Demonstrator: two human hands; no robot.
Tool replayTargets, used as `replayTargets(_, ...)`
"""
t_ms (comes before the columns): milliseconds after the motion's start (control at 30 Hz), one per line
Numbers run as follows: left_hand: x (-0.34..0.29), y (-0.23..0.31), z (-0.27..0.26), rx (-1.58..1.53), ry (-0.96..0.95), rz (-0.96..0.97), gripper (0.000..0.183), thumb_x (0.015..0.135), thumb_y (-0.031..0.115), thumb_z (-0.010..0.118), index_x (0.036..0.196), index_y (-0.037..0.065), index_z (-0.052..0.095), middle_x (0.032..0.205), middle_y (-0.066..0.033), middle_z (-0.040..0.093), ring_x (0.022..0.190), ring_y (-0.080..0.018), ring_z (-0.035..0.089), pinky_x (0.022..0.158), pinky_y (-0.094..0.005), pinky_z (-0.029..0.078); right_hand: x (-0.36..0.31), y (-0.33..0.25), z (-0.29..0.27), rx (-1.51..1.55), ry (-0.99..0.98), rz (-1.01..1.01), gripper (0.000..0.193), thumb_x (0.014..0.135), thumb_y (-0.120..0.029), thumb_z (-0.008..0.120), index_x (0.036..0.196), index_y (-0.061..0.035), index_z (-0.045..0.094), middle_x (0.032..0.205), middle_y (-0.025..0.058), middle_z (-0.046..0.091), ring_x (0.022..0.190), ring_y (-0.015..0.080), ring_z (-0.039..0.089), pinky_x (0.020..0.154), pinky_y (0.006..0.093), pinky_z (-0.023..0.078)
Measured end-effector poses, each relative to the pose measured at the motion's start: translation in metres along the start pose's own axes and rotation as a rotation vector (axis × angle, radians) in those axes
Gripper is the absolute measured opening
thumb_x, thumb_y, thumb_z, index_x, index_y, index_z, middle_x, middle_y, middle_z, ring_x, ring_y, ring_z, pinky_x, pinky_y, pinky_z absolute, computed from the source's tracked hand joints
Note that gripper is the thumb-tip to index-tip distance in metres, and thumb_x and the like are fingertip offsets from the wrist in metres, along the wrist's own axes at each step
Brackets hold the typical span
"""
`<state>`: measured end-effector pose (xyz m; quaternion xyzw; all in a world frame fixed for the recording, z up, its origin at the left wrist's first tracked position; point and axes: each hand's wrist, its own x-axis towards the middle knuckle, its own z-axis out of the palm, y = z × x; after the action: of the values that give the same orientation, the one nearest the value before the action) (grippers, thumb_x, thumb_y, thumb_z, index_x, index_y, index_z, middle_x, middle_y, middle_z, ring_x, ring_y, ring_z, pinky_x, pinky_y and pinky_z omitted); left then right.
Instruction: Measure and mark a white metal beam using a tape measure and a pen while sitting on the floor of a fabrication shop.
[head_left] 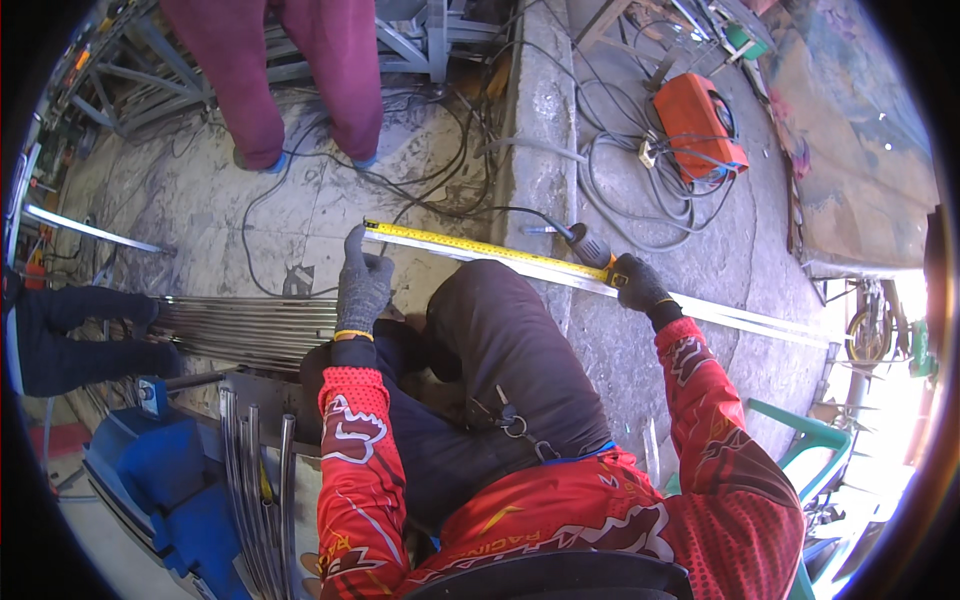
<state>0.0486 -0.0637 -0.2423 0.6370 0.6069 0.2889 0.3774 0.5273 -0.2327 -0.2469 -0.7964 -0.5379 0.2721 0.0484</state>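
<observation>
A yellow tape measure blade (480, 246) lies stretched along a long, pale metal tube (740, 317), which crosses in front of my bent knee. My left hand (361, 287), in a grey glove, is closed at the tube's left end, its fingertips beside the tape's end. Exactly how the fingers grip there is partly hidden. Farther right, my right hand (640, 284), in a dark glove, grips the tape measure's case against the tube. Just beyond that hand, a corded power tool (590, 246) rests on the concrete.
Loose cables (630, 215) surround an orange machine (697, 128) at the far right. A concrete ledge (540, 130) divides the floor. Metal tubes (250, 330) lie in a bundle at left, near a blue machine (165, 470). Two other people's legs (330, 75) (85, 335) stand nearby.
</observation>
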Motion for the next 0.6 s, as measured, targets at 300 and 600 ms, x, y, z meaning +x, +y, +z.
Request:
replayTargets(300, -0.001, 0.003, 0.002, -0.018, 0.011, 0.015, 0.072, 0.087, 0.015, 0.063, 0.152, 0.018, 0.030, 0.090, -0.0168, 0.065, 0.083, -0.0309, 0.066, 0.079, -0.0456, 0.053, -0.001, 0.002, 0.003, 0.011, 0.069, -0.048, 0.039, 0.067, -0.001, 0.070, 0.105, -0.0065, 0.065, 0.100, 0.0206, 0.069, 0.098, 0.0406, 0.067, 0.083, 0.0460, 0.054)
replayTargets(600, -0.002, 0.004, 0.002, -0.031, -0.025, -0.019, 0.077, 0.087, 0.014, 0.063, 0.154, 0.018, 0.026, 0.091, -0.0152, 0.066, 0.081, -0.0293, 0.066, 0.078, -0.0441, 0.053, -0.004, -0.006, -0.005, -0.047, 0.000, -0.005, 0.042, 0.069, -0.002, 0.069, 0.112, -0.0039, 0.065, 0.108, 0.0228, 0.069, 0.106, 0.0400, 0.066, 0.091, 0.0446, 0.054)
